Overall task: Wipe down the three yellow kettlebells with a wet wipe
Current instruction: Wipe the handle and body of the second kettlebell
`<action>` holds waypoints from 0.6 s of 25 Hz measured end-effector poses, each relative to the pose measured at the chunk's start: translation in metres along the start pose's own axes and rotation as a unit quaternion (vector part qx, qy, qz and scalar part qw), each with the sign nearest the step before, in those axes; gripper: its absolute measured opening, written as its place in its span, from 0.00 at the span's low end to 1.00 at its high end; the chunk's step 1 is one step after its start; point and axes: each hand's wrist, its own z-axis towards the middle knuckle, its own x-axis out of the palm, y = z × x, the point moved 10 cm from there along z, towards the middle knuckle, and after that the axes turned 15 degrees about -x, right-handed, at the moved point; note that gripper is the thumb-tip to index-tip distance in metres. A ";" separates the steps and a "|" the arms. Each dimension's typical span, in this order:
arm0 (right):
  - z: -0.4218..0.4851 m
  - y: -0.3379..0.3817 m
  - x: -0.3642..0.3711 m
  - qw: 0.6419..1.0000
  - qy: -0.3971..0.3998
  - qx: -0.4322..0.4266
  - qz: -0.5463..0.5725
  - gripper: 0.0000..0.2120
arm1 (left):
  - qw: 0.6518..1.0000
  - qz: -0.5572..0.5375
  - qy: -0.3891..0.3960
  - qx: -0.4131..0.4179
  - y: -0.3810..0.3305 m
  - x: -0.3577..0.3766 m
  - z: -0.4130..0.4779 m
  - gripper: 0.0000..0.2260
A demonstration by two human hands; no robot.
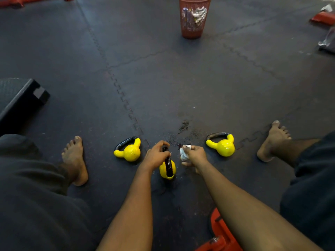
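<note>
1. Two bare forearms reach up from the bottom edge towards the lower centre of the frame, with dark-clothed legs at the lower left and lower right.
2. A red metal frame part (220, 232) lies on the floor at the bottom edge, partly under the right forearm.
3. The left hand (156, 154) has its fingers curled round the black handle of the middle kettlebell (161, 171), grasping it. The yellow body shows just below the hand, at lower centre.
4. The right hand (194, 154) pinches a crumpled white wet wipe (183, 153), just right of that handle. Whether the wipe touches the handle cannot be told.
5. The left kettlebell (130, 152) lies tipped over on the floor mats (163, 78) left of the hands, its dark handle pointing to the upper left.
6. The right kettlebell (224, 146) lies tipped the same way right of the hands, apart from them.
7. A bare left foot (76, 160) rests beyond the left kettlebell and a bare right foot (272, 140) beyond the right one.
8. A dark speckled patch (184, 125) marks the mat just above the hands.
9. A black box (21, 100) sits at the left edge, mid-height.
10. A red mesh basket (194, 19) with pale scraps inside stands at top centre, well apart from the kettlebells.
11. Red objects show in the upper left and upper right corners, too blurred to identify.
</note>
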 end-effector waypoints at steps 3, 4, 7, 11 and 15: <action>0.004 -0.018 0.002 1.000 -0.006 -0.003 -0.027 0.10 | 1.000 -0.003 0.017 -0.021 0.006 -0.001 0.001 0.21; 0.004 -0.025 0.003 0.999 -0.004 -0.003 -0.039 0.12 | 0.999 -0.021 0.025 -0.031 0.011 -0.001 0.003 0.20; 0.001 -0.030 0.008 0.999 -0.002 -0.003 -0.048 0.11 | 0.998 -0.026 0.027 -0.041 0.019 -0.005 0.007 0.11; -0.006 -0.025 0.023 1.000 0.012 -0.002 -0.021 0.09 | 0.998 0.042 -0.050 0.009 0.010 -0.012 -0.002 0.09; -0.015 -0.016 0.030 0.999 0.024 -0.018 -0.015 0.14 | 0.988 0.114 -0.080 0.065 -0.009 0.002 -0.014 0.07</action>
